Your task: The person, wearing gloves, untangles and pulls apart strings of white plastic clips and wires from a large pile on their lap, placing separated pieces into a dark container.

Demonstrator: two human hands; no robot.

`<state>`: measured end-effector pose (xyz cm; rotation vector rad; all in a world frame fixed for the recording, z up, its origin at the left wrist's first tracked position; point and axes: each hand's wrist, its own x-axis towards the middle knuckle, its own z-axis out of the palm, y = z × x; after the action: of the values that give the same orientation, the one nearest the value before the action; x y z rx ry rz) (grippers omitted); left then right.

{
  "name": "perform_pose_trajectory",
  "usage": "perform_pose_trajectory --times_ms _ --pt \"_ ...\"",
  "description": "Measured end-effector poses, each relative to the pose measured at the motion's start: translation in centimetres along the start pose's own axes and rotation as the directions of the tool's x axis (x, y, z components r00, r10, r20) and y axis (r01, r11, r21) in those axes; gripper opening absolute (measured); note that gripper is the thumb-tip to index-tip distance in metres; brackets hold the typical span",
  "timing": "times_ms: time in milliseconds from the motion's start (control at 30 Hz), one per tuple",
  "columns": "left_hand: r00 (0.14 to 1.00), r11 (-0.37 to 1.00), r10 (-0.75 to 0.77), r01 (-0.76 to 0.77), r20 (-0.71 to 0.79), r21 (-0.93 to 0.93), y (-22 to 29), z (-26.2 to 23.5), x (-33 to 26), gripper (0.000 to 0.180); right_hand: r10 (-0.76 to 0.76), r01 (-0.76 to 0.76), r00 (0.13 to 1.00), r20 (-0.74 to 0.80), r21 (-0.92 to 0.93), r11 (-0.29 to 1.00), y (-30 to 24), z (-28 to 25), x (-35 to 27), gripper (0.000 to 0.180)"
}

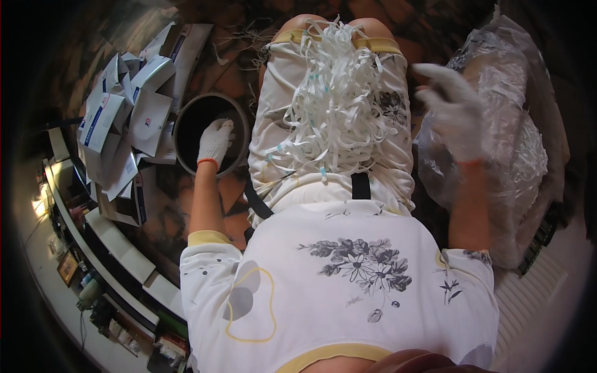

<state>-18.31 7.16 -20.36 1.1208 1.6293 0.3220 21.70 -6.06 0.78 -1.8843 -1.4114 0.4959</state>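
A tangled heap of thin white strips [336, 102], with a few pale blue-green bits, lies across my lap. My left hand [216, 140], in a white knit glove, is over the mouth of a dark round bucket [211, 96] to the left of my legs. Its fingers are curled in, and whatever they hold, if anything, is hidden. Raised to the right of my lap, my right hand [453, 105] wears a white glove too. It is slightly blurred, with fingers apart and nothing visible in them. Beneath and beyond it sits a large clear plastic bag [497, 81] containing white material.
Folded white-and-blue paper cartons [149, 121] are piled left of the bucket. Loose strips [245, 46] lie on the dark patterned floor ahead. Along the lower left runs a long shelf or counter edge [118, 242] with assorted objects beside it.
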Motion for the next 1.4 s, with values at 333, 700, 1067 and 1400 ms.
perform_pose_trajectory --times_ms 333,700,1067,1400 --pt "0.956 0.945 0.292 -0.284 -0.026 0.162 4.3 1.7 -2.4 0.029 -0.372 0.375 0.927 0.052 -0.185 0.908 2.8 5.8 1.2 0.022" --pt "0.257 0.287 0.956 -0.922 0.142 -0.26 20.0 9.2 -15.0 0.048 -0.294 0.308 0.946 -0.133 0.097 0.947 -3.9 1.4 -2.8 0.021" --pt "0.275 0.844 0.535 -0.206 0.799 -0.495 21.3 9.0 -17.8 0.02 -0.296 0.365 0.931 -0.215 0.509 0.779 -3.7 -1.0 -2.2 0.014" --pt "0.467 0.939 0.303 0.003 0.831 -0.344 18.2 8.6 -16.6 0.026 0.224 -0.389 0.904 0.365 0.918 0.075 -1.5 1.1 -2.9 0.016"
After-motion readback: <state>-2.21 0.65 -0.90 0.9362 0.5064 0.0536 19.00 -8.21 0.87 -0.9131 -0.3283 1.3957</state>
